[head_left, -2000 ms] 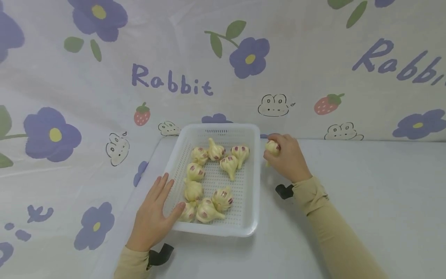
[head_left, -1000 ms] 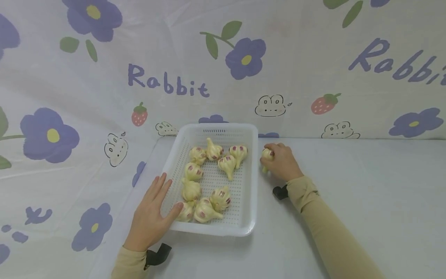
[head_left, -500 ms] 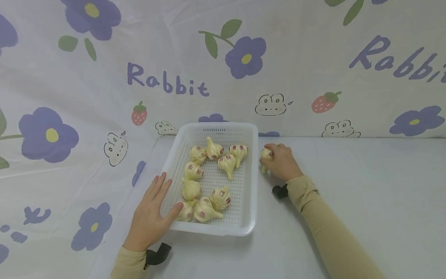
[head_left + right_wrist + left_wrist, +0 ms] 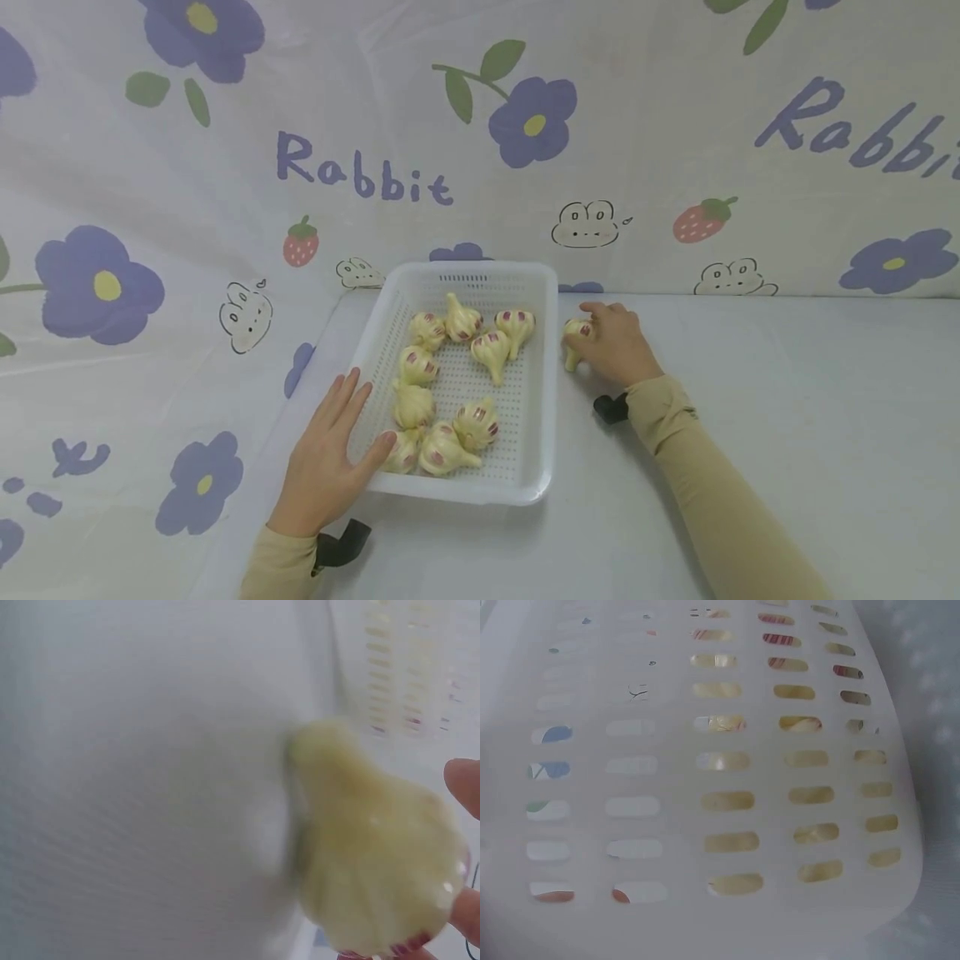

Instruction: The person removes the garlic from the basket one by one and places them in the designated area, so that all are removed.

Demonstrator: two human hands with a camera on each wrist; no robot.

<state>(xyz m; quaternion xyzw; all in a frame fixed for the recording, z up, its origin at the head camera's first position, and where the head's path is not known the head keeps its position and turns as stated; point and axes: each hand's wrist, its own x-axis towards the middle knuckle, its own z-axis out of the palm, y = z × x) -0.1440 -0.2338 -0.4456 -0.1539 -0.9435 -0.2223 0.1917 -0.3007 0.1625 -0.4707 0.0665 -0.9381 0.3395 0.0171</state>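
Observation:
A white perforated plastic basket point(image 4: 550, 400) sits on the table with several garlic bulbs point(image 4: 414, 406), cream with purple patches, inside it. My left hand point(image 4: 318, 471) rests at the basket's left wall, fingers straight and thumb reaching over the rim by the nearest bulbs. The left wrist view shows only the slotted basket wall point(image 4: 675, 930), with bulbs behind the slots. Right of the basket, a single garlic bulb point(image 4: 573, 354) lies on the table, its stem toward me. My right hand point(image 4: 621, 343) is around it with fingers spread; in the right wrist view the thumb point(image 4: 466, 784) stands apart from the bulb.
The white table point(image 4: 810, 400) stretches to the right of my right arm. A patterned curtain point(image 4: 637, 150) with flowers and rabbits hangs behind the table and along its left. Black wrist mounts point(image 4: 341, 546) stick out at both cuffs.
My right hand has brought the bulb down close beside the basket, and its fingers have now loosened and parted from it. The left hand has stayed at the basket.

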